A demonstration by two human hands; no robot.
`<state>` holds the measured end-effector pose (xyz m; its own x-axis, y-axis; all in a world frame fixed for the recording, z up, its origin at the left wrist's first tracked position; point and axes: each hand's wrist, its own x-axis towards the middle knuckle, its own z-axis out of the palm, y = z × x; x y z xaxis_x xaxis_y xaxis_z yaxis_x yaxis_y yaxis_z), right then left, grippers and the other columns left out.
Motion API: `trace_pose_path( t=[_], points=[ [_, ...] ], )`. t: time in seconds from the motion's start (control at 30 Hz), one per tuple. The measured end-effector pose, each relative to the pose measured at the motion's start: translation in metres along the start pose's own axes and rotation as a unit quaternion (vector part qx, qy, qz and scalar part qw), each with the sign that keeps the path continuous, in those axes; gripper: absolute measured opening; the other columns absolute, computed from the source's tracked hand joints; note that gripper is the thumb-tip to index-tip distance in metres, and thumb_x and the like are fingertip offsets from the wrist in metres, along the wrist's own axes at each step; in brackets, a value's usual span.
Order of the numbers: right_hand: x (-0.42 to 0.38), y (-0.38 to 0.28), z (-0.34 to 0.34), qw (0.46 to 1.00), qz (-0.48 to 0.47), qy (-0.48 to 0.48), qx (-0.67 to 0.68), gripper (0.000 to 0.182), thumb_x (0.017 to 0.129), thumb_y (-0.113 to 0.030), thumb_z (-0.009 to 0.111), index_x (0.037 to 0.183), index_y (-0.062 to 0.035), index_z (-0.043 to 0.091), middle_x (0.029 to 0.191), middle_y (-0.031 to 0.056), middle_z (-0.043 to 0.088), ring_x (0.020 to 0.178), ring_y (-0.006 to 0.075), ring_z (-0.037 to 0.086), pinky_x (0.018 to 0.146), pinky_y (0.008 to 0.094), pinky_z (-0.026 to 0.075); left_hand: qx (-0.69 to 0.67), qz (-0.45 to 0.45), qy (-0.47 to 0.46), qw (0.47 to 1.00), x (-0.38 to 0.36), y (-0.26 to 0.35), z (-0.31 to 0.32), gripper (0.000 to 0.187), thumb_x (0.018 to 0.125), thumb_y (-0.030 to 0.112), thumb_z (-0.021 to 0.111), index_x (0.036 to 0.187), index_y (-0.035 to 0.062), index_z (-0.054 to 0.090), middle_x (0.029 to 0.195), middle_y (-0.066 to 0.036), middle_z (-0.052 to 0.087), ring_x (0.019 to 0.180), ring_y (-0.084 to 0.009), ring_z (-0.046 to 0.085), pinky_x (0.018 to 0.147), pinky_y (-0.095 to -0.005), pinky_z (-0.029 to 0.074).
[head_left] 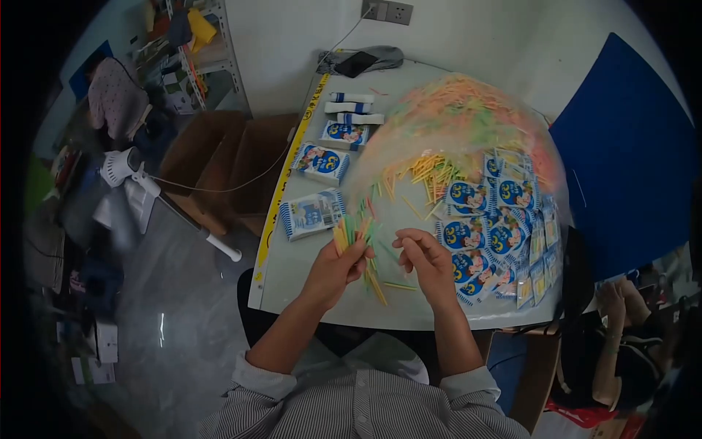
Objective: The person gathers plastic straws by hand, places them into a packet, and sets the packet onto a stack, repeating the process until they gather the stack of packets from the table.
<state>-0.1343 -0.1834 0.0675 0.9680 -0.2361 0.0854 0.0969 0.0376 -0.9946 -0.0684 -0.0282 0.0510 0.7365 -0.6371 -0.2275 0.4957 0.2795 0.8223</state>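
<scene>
My left hand point(338, 267) is closed round a bundle of thin coloured plastic sticks point(352, 230), yellow, green and orange, held upright above the table's front. Opposite it, my right hand point(426, 262) has its fingers curled in. A pale green stick point(389, 252) reaches to the right fingertips and seems pinched there, though the contact is partly hidden. Below the hands, a few loose sticks point(400, 287) lie on the table. Just beyond my left hand is a blue-and-white printed packet point(313, 214).
A large clear bag point(468, 110) of coloured sticks covers the table's back right. Many small blue printed packets point(464, 234) are piled at the right. More packets point(320, 162) line the left edge. Cardboard boxes point(212, 164) stand left of the table. Another person's arms point(610, 344) show at lower right.
</scene>
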Motion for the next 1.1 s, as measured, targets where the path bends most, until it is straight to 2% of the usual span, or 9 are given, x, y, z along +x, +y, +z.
trace_pose_path(
  t=[0.03, 0.23, 0.47, 0.53, 0.67, 0.77, 0.83, 0.97, 1.1],
  points=[
    [0.001, 0.002, 0.003, 0.999, -0.011, 0.033, 0.02, 0.018, 0.084, -0.011, 0.048, 0.098, -0.0015, 0.054, 0.081, 0.0028, 0.057, 0.061, 0.0038, 0.047, 0.051, 0.0169, 0.037, -0.002, 0.001, 0.007, 1.0, 0.0, -0.003, 0.003, 0.013, 0.088, 0.019, 0.043, 0.089, 0.0069, 0.048, 0.074, 0.0, 0.051, 0.055, -0.0032, 0.04, 0.047, -0.0167, 0.031],
    [0.013, 0.01, 0.017, 0.999, 0.011, 0.046, 0.017, 0.018, 0.079, -0.009, 0.057, 0.095, -0.0009, 0.054, 0.074, 0.001, 0.055, 0.056, 0.0035, 0.045, 0.049, 0.0156, 0.035, 0.004, -0.014, 0.02, 1.0, 0.0, -0.014, 0.007, 0.013, 0.088, 0.018, 0.042, 0.09, 0.0065, 0.048, 0.077, 0.0, 0.053, 0.057, -0.0031, 0.041, 0.048, -0.0172, 0.033],
    [0.013, 0.025, 0.029, 0.998, 0.025, 0.041, 0.028, 0.014, 0.078, -0.004, 0.056, 0.091, -0.0017, 0.053, 0.069, 0.0, 0.052, 0.052, 0.0038, 0.045, 0.047, 0.0154, 0.035, -0.026, -0.017, 0.027, 0.999, -0.002, -0.025, 0.0, 0.015, 0.088, 0.018, 0.041, 0.095, 0.0057, 0.048, 0.073, 0.001, 0.05, 0.054, -0.0022, 0.038, 0.046, -0.0157, 0.031],
    [0.008, 0.032, 0.038, 0.994, -0.006, 0.082, 0.078, 0.017, 0.078, -0.003, 0.054, 0.095, -0.0025, 0.05, 0.068, 0.0, 0.051, 0.053, 0.0045, 0.045, 0.047, 0.0159, 0.036, -0.038, -0.009, 0.032, 0.999, -0.003, -0.027, -0.003, 0.016, 0.089, 0.018, 0.041, 0.097, 0.0055, 0.048, 0.071, 0.002, 0.048, 0.053, -0.002, 0.037, 0.046, -0.0152, 0.03],
    [0.005, 0.032, 0.038, 0.996, 0.012, 0.061, 0.07, 0.017, 0.08, -0.003, 0.052, 0.097, -0.0029, 0.048, 0.071, 0.0009, 0.051, 0.054, 0.0056, 0.048, 0.047, 0.0161, 0.037, -0.019, -0.039, 0.028, 0.999, -0.006, -0.025, -0.006, 0.017, 0.089, 0.018, 0.041, 0.098, 0.0053, 0.048, 0.065, 0.004, 0.043, 0.051, -0.0017, 0.035, 0.044, -0.0148, 0.028],
    [0.003, 0.026, 0.035, 0.997, 0.055, 0.018, 0.045, 0.015, 0.08, -0.001, 0.051, 0.094, -0.0019, 0.046, 0.078, 0.0043, 0.052, 0.065, 0.0063, 0.052, 0.052, 0.0179, 0.044, 0.011, -0.036, 0.007, 0.999, -0.007, -0.033, -0.01, 0.018, 0.089, 0.019, 0.042, 0.096, 0.0054, 0.049, 0.061, 0.004, 0.042, 0.05, -0.002, 0.035, 0.044, -0.0152, 0.027],
    [0.002, 0.034, 0.034, 0.999, 0.039, 0.002, -0.023, 0.016, 0.08, -0.001, 0.05, 0.095, -0.0017, 0.046, 0.078, 0.0037, 0.052, 0.065, 0.0064, 0.052, 0.052, 0.0177, 0.044, 0.028, -0.026, 0.004, 0.999, -0.007, -0.034, -0.011, 0.018, 0.089, 0.02, 0.042, 0.095, 0.0056, 0.049, 0.059, 0.004, 0.041, 0.049, -0.0021, 0.034, 0.044, -0.0154, 0.027],
    [-0.001, 0.033, 0.034, 0.998, -0.008, 0.0, 0.065, 0.019, 0.08, -0.002, 0.051, 0.099, -0.0026, 0.049, 0.076, 0.0022, 0.052, 0.066, 0.006, 0.051, 0.054, 0.0175, 0.044, -0.001, -0.043, 0.0, 0.999, -0.009, -0.032, -0.014, 0.017, 0.089, 0.02, 0.042, 0.092, 0.0055, 0.049, 0.058, 0.004, 0.04, 0.049, -0.0024, 0.034, 0.043, -0.016, 0.027],
    [-0.002, 0.021, 0.033, 0.998, 0.056, -0.006, 0.024, 0.021, 0.081, -0.004, 0.05, 0.102, -0.0035, 0.052, 0.073, 0.001, 0.051, 0.066, 0.0053, 0.05, 0.055, 0.0174, 0.043, 0.006, -0.06, -0.05, 0.997, -0.013, -0.028, -0.011, 0.016, 0.088, 0.02, 0.043, 0.09, 0.0048, 0.049, 0.059, 0.003, 0.042, 0.049, -0.0022, 0.035, 0.042, -0.0167, 0.027]
  ],
)
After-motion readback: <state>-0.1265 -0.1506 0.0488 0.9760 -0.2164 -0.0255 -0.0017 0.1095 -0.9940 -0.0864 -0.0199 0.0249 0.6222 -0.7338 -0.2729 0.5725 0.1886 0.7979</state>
